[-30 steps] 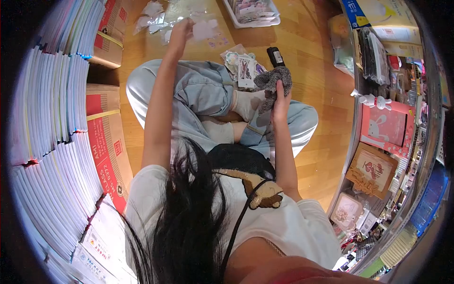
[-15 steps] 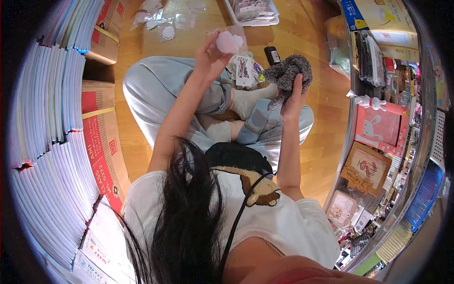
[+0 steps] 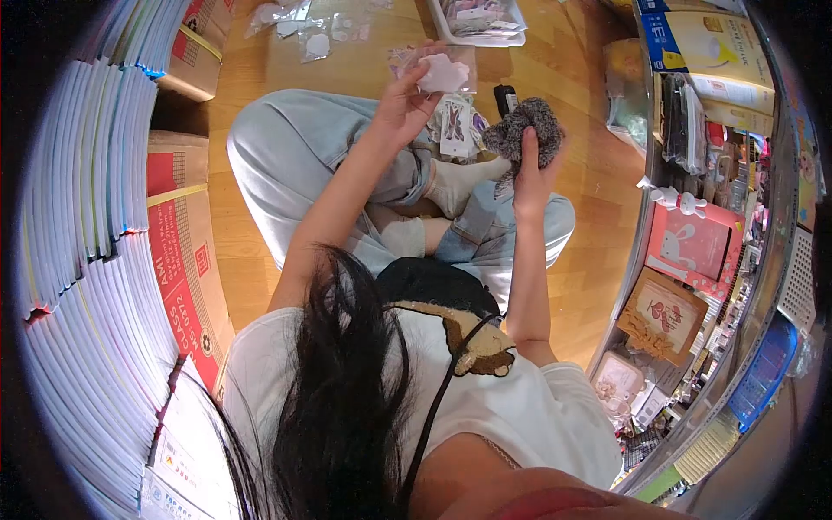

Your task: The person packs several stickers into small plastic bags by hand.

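Note:
Between the thumb and fingers of my left hand is a clear packet of pale, cloud-shaped paper, raised above the floor beyond my crossed legs. My right hand is wrapped round a bunched grey fuzzy cloth, its thumb pressed over the front. One end of the cloth hangs down near my sock. Under and between both hands, a pile of packaged stickers or cards lies on the floor, the top one with a dark butterfly-like print. Partly behind the cloth is a small black item with a pale label.
More clear packets lie on the wooden floor ahead, beside a white tray filled with packaged items. Tall stacks of notebooks and cardboard boxes line the left. A crowded shelf stands close on the right.
My left hand has moved slightly right with the packet, which is now turned more edge-down. My right hand has turned, bringing its thumb across the cloth. The camera view has shifted slightly.

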Demonstrator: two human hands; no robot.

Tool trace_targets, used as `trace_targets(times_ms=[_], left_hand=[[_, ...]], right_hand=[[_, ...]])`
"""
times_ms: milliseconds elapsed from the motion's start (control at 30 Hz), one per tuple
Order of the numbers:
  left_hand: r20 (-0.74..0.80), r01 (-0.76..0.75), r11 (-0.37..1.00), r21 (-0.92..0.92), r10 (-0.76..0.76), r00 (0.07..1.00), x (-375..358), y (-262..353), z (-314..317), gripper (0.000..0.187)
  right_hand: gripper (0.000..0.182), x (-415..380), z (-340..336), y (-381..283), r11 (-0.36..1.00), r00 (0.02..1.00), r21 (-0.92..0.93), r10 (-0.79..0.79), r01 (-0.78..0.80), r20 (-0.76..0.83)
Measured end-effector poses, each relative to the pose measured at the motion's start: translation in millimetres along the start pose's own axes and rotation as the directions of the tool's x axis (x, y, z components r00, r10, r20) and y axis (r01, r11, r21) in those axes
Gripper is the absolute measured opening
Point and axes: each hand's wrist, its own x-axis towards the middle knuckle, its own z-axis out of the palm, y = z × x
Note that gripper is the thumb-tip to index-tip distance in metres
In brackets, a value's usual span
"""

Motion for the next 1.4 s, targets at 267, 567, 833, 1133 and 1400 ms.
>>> trace_targets(times_ms=[267, 567, 833, 1133, 1400], left_hand=[[-0.073, 0.033, 0.989, -0.142, -0.043, 0.996, 2.9, -3.0, -5.0, 0.038], [-0.056, 0.027, 0.999, 0.030, -0.025, 0.998, 1.6, -4.3, -2.3, 0.041], [-0.002, 0.039, 0.999, -0.019, -0.039, 0.999, 4.5, -4.8, -6.0, 0.040], [-0.002, 0.000, 1.000, 0.028, 0.000, 1.000, 4.4, -7.3, -7.5, 0.037], [-0.006, 0.015, 0.995, 0.098, -0.015, 1.000, -0.9, -8.3, 3.1, 0.039]], right_hand=[[0.035, 1.9, 6.9, -3.1, 0.998, 0.999, -0.063, -0.033, 0.032, -0.008], [0.037, -1.1, 2.6, -1.9, 0.996, 0.999, -0.083, 0.038, -0.039, -0.014], [0.032, -1.0, 2.5, 1.6, 0.998, 1.000, -0.062, 0.024, -0.026, -0.019], [0.032, -1.6, 2.9, 5.2, 0.998, 1.000, -0.058, 0.018, -0.017, 0.007], [0.033, -2.9, 2.1, 8.1, 0.994, 0.999, -0.114, 0.008, -0.004, 0.034]])
